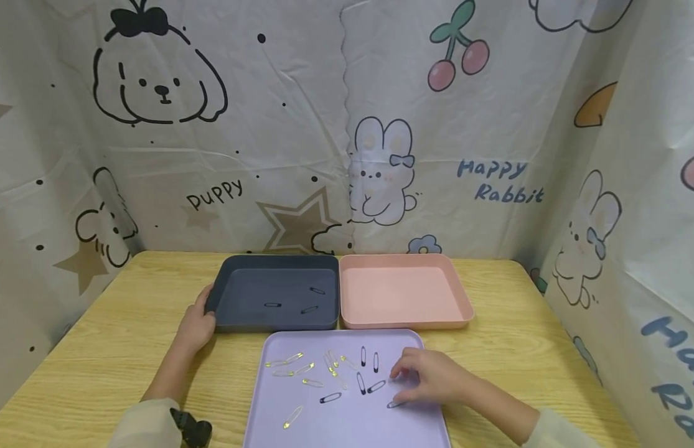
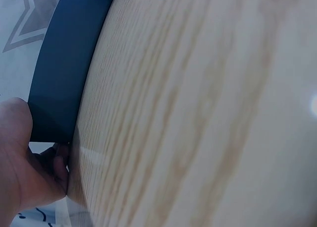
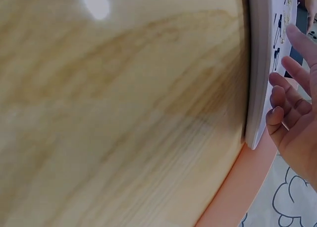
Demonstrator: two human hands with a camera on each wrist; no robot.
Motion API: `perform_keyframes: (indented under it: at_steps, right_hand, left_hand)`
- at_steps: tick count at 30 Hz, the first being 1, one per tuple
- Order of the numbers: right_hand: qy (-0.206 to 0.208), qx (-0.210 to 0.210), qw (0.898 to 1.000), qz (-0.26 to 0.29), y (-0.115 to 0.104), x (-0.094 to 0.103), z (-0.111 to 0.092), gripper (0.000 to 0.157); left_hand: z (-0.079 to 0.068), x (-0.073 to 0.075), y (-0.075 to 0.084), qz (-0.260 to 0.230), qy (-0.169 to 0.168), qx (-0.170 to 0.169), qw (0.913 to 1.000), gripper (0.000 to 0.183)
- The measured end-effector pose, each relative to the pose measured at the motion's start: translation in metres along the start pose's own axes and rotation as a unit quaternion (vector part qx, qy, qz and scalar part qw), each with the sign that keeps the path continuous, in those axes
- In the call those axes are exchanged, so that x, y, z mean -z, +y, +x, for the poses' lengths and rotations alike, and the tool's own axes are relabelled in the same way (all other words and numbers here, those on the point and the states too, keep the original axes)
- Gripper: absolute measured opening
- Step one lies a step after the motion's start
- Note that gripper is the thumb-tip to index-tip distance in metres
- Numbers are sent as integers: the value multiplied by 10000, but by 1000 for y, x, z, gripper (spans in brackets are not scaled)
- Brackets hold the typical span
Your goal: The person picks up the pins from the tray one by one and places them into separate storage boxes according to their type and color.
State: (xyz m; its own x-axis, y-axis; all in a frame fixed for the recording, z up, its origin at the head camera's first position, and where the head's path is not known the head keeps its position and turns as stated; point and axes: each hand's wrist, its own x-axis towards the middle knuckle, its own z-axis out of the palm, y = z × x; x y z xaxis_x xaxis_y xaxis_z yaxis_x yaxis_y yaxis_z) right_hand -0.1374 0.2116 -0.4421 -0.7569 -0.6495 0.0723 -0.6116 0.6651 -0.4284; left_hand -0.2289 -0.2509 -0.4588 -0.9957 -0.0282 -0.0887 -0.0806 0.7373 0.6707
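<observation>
My left hand (image 1: 196, 326) holds the near left corner of a dark grey tray (image 1: 240, 320), with the thumb against its outer wall (image 2: 62, 73) in the left wrist view. Three black safety pins (image 1: 272, 305) lie inside that tray. Over the right part of a lilac tray (image 1: 279, 429) my right hand (image 1: 431, 376) hovers with thumb and fingers apart. A black safety pin (image 1: 393, 405) lies by the thumb tip; whether they touch is unclear. Several more black safety pins (image 1: 361, 383) and several gold safety pins (image 1: 293, 417) are spread across the lilac tray. The right wrist view shows the fingers (image 3: 292, 68) loosely bent.
A pink tray (image 1: 403, 289) stands right beside the dark one, behind the lilac tray. All rest on a wooden table (image 1: 520, 348). Printed cloth (image 1: 302, 143) hangs behind and at both sides. A black strap (image 1: 192, 429) sits at the left cuff.
</observation>
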Motion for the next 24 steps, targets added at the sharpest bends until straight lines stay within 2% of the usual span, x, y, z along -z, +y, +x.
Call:
perform_keyframes:
  at_steps: [7,16,24]
  right_hand:
    - [-208,-95,9997,-112,-1,-2,-10,31]
    - [118,326,9987,-361,-1,-5,-12,6]
    - [189,458,9976,-474,-2,-7,-12,4]
  left_hand:
    - [0,0,-1,-7,-3,-31,10000,65]
    - [-1,-1,0,-53,-18,-31,10000,65]
    - [-1,-1,0,-30,43,-33,10000,65]
